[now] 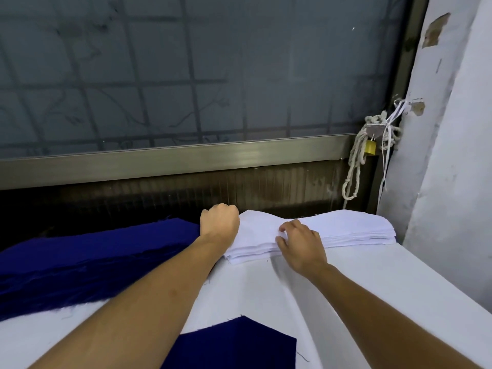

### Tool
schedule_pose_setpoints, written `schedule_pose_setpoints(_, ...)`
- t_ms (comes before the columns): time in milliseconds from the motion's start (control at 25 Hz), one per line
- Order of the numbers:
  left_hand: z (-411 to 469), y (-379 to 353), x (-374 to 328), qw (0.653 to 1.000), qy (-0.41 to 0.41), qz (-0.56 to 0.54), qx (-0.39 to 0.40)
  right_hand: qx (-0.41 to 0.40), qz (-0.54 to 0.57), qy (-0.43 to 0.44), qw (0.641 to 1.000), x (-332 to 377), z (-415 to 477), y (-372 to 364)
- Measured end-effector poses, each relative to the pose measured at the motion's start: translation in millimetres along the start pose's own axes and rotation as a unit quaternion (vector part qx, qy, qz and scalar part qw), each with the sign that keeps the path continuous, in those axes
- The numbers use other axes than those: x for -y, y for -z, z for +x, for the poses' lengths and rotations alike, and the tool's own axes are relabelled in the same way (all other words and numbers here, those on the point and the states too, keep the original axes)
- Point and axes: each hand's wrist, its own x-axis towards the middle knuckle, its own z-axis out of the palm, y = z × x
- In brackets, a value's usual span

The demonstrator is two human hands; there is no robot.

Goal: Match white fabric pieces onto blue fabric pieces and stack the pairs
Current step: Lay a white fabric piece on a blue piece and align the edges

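A stack of white fabric pieces lies at the far edge of the white table. My left hand has its fingers curled over the stack's left far corner. My right hand pinches the near edge of the top white pieces with fingertips and thumb. A pile of dark blue fabric pieces lies to the left of the white stack. A single blue piece lies flat near me at the table's front.
The table's white cover is wrinkled between the stacks. A frosted window with a metal frame runs along the far side. A rope and brass padlock hang at the right, beside a white wall.
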Motion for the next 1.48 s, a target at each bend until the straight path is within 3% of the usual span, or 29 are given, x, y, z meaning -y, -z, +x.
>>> schedule_pose_setpoints(120,-3.4,8.6,4.3,0.997,-0.009,-0.082,-0.009,-0.023,0.030,-0.003,0.999,9.0,3.7,5.5)
schedule_pose_setpoints(400,-18.8,32.0,10.9,0.951,-0.125,-0.271,0.083,0.000,0.060,0.071,0.996,45.0,24.5,31.2)
schedule_pose_setpoints(720,-44.4,72.7,43.7,0.952,-0.021,-0.305,-0.002,-0.032,0.074,0.051,0.995,60.6,2.8,60.4)
schedule_pose_setpoints(1000,-84.8,111.5,126.4,0.951,0.055,-0.301,-0.045,0.082,0.154,0.014,0.985,80.1,-27.7,75.4)
schedule_pose_setpoints(1240,-138.9,136.3,205.0,0.953,0.128,-0.268,-0.065,0.101,0.228,0.039,0.968,107.1,-60.1,82.9)
schedule_pose_setpoints(1360,-173.9,142.0,239.2,0.946,0.159,-0.277,-0.056,0.140,0.283,0.033,0.948,108.9,-81.6,86.5)
schedule_pose_setpoints(1480,-204.3,138.0,258.1,0.941,0.184,-0.281,-0.029,0.192,0.259,0.034,0.946,106.6,-99.8,91.9)
